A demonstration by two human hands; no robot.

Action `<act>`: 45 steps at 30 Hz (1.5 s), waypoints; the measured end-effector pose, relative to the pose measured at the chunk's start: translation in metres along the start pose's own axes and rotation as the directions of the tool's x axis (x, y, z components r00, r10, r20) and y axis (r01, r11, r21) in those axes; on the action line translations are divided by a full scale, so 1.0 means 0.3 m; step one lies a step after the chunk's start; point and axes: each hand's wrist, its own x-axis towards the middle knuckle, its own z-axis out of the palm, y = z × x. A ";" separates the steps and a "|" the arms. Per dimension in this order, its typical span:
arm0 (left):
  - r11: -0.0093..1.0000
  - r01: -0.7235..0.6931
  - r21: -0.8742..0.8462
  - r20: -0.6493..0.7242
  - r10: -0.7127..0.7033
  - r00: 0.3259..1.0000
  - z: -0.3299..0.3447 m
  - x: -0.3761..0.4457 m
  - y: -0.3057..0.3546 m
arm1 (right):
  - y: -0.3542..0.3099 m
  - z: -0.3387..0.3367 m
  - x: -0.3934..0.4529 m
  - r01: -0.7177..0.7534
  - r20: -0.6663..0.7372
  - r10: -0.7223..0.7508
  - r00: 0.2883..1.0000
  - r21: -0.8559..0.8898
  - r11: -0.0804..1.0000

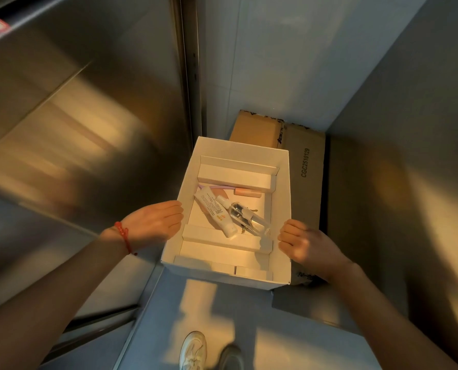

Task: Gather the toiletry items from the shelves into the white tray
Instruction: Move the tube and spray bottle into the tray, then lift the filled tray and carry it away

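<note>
Both hands, left hand [155,221] and right hand [306,243], grip white cardboard tray [282,273] sides; inside: white tube [215,210], clear plastic bottle [249,218], pink stick [247,192].

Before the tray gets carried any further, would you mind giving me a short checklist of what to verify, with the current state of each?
1. Left hand on the white tray: ok, it rests against the left wall; fingers hidden beneath.
2. Right hand grip: ok, fingers curl at the right rim.
3. Tray level: cannot tell, the wide-angle view distorts it.
4. Items inside: ok, the white tube and the clear bottle lie on the tray floor, touching each other.
5. Path ahead: not ok, cardboard boxes stand right behind the tray.
6. More toiletries left on the shelves: cannot tell, the left side is blurred.
</note>
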 end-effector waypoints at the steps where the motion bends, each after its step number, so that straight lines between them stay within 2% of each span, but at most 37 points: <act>1: 1.000 0.004 -0.001 -0.055 -0.004 0.998 -0.001 -0.004 -0.005 | 0.000 -0.013 0.004 -0.022 -0.043 0.021 0.999 -0.017 1.000; 2: 1.000 0.015 0.003 -0.057 -0.015 0.998 -0.014 -0.006 -0.002 | -0.004 -0.021 0.002 -0.028 -0.051 0.027 0.998 -0.004 1.000; 3: 1.000 -0.003 0.023 -0.137 0.006 0.991 -0.012 -0.006 -0.007 | -0.005 -0.024 -0.001 -0.027 -0.059 0.025 0.998 -0.043 0.999; 10: 1.000 0.004 -0.019 -0.152 -0.007 0.988 -0.051 -0.039 0.003 | -0.020 -0.074 -0.006 0.007 -0.141 -0.013 0.990 -0.046 0.999; 15: 1.000 -0.010 0.012 -0.353 0.014 0.936 -0.052 -0.052 -0.006 | -0.031 -0.105 -0.017 0.027 -0.186 -0.037 0.982 -0.059 0.998; 19: 0.996 -0.030 0.086 -0.410 0.062 0.910 -0.083 -0.059 0.024 | -0.056 -0.139 -0.026 0.034 -0.194 -0.049 0.980 -0.081 0.996; 23: 0.999 -0.020 0.028 -0.393 0.029 0.919 -0.116 -0.077 0.044 | -0.073 -0.183 -0.033 0.031 -0.180 -0.046 0.983 -0.084 0.996; 28: 0.988 -0.011 0.156 -0.380 0.070 0.922 -0.187 -0.101 0.065 | -0.085 -0.254 -0.043 0.042 -0.171 -0.060 0.984 -0.109 0.993; 33: 0.979 0.008 0.202 -0.361 0.066 0.930 -0.280 -0.135 0.070 | -0.103 -0.325 -0.042 0.045 -0.170 -0.069 0.983 -0.144 0.989; 35: 0.971 0.001 0.239 -0.392 0.095 0.915 -0.323 -0.150 0.083 | -0.112 -0.358 -0.041 0.051 -0.187 -0.081 0.979 -0.156 0.986; 39: 0.956 0.003 0.293 -0.354 0.105 0.929 -0.438 -0.201 0.122 | -0.138 -0.446 -0.036 0.093 -0.226 -0.132 0.965 -0.176 0.980; 42: 0.953 0.057 0.297 -0.364 0.057 0.930 -0.521 -0.243 0.162 | -0.164 -0.514 -0.033 0.124 -0.263 -0.178 0.948 -0.210 0.970; 45: 0.958 0.162 0.235 -0.293 -0.089 0.952 -0.612 -0.290 0.220 | -0.188 -0.586 -0.032 0.170 -0.279 -0.230 0.932 -0.222 0.960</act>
